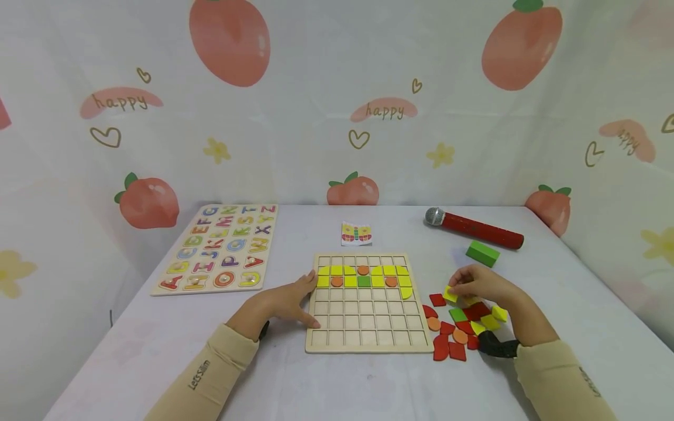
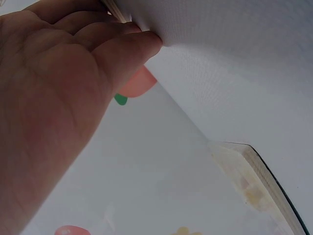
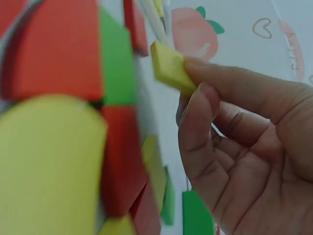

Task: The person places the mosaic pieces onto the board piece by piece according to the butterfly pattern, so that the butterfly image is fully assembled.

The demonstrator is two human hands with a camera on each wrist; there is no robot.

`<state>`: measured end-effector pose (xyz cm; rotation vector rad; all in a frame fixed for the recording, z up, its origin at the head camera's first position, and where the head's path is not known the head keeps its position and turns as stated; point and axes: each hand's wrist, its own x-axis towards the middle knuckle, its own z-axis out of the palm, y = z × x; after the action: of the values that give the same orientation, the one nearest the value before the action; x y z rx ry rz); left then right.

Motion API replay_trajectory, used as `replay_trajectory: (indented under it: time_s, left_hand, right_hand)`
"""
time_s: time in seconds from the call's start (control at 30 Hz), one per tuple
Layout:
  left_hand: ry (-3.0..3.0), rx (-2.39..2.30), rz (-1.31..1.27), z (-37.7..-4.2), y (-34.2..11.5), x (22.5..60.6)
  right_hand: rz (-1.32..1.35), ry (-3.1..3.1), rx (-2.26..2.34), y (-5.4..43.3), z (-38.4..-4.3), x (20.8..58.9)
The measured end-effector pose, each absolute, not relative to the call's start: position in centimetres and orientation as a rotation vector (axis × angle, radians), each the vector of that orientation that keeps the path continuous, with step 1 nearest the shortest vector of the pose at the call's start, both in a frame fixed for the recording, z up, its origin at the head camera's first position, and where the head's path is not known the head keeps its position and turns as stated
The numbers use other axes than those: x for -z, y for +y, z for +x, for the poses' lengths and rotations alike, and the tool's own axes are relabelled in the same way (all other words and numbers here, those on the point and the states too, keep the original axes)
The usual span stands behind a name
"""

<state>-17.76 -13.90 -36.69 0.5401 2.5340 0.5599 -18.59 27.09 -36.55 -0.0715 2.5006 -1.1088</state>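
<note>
My left hand [image 1: 288, 301] touches the left edge of a square wooden grid board [image 1: 368, 323], its thumb and fingers spread along that side. Yellow, orange and green tiles fill part of the upper rows, with a rounded yellow tile [image 1: 406, 292] below them on the right. Above the loose pieces at the board's right, my right hand [image 1: 487, 286] pinches a small yellow tile [image 3: 171, 68] between thumb and index finger. Under and around that hand lie red, yellow, green and orange pieces, such as an orange disc [image 1: 460, 336] and a red square [image 1: 457, 351].
Behind the board is a small card [image 1: 356, 234] with a butterfly pattern. A wooden alphabet puzzle [image 1: 179, 287] lies at the left. Toward the back right are a red microphone [image 1: 481, 230] and a green block [image 1: 482, 254]. A printed curtain [image 1: 295, 146] hangs behind the table.
</note>
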Motion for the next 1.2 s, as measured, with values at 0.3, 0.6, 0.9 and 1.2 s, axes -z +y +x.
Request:
replay_trajectory:
  time_s: [0.3,0.6,0.9,1.2]
  left_hand:
    - [2.531,-0.562,0.533,-17.7,-13.8,36.7]
    - [2.533,-0.564,0.532,-17.7,-13.8,36.8]
    - [2.535,-0.566,0.525,-17.7,-13.8,36.7]
    - [2.531,-0.565,0.533,-17.8,-13.9,36.7]
  right_hand:
    - [-0.229,2.461,1.16,24.1,-20.4,35.9]
    - [-0.328,2.36,1.2,19.9,-21.6,36.2]
    - [-0.345,2.405,1.131,18.1,-22.2,37.3]
    - [-0.396,2.511,1.02,17.5,-21.8,37.1]
